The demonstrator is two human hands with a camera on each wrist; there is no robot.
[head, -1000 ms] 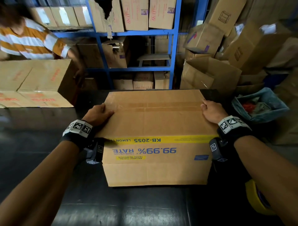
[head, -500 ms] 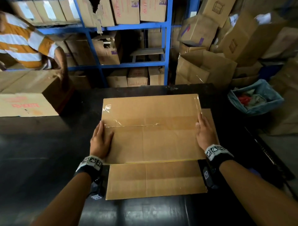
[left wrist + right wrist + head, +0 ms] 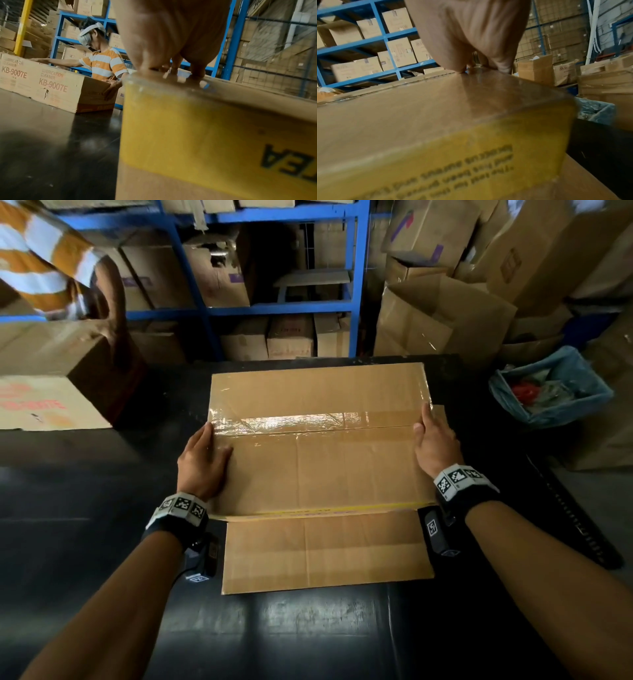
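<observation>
A brown cardboard box (image 3: 318, 460) stands on the black table (image 3: 308, 635), its top seam closed with shiny clear tape (image 3: 308, 421). One loose flap (image 3: 325, 549) lies flat toward me, and a yellow printed band runs round the box below the top edge. My left hand (image 3: 202, 460) rests flat on the top's left edge, beside the tape's end. My right hand (image 3: 433, 443) lies along the right edge, thumb on top. In the left wrist view the left hand (image 3: 171, 33) touches the box (image 3: 205, 128) with its fingertips. The right wrist view shows the right hand (image 3: 471, 31) on the box (image 3: 419, 115) likewise.
A long printed carton (image 3: 44, 402) lies on the table at the left, with a person in an orange striped shirt (image 3: 41, 265) reaching over it. Blue shelving (image 3: 274, 306) with cartons stands behind. Piled cartons (image 3: 445, 313) and a blue-lined bin (image 3: 551, 388) stand at the right.
The printed front face has dropped out of sight and I now look straight down on the box top. Both hands have moved from the far corners to the side edges by the tape seam.
</observation>
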